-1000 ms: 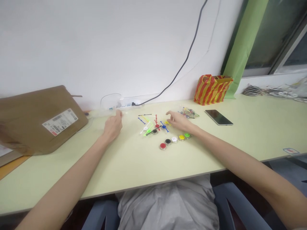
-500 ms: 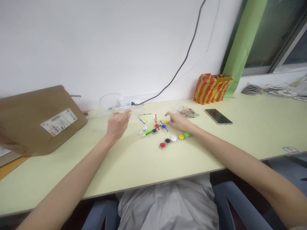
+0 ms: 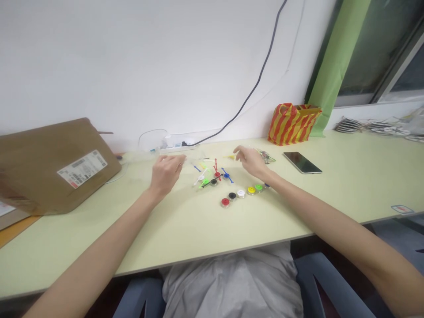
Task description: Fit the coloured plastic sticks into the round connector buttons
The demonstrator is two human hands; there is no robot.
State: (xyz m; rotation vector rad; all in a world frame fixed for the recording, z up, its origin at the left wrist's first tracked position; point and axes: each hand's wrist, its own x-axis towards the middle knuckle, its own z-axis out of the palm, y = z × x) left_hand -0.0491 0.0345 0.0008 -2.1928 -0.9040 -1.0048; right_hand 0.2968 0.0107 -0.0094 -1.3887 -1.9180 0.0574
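Right grip (image 3: 236, 154) pinches one yellow piece (image 3: 229, 157), left grip (image 3: 183, 160) curls, its hold impossible to tell, and six discs (image 3: 251, 190) lie nearby.

From my remote seat I am watching the left hand (image 3: 167, 174) curling its fingers just beside scattered arrow pieces (image 3: 213, 182) on the table (image 3: 185, 229). The right hand (image 3: 251, 163) is bending its fingers near a yellow piece (image 3: 229, 157); I am not making out whether they are touching. Coloured discs (image 3: 241, 193) are forming a slanting row toward the right forearm (image 3: 298, 198). Beyond it a phone (image 3: 302, 162) is lying near a striped bag (image 3: 291, 126).
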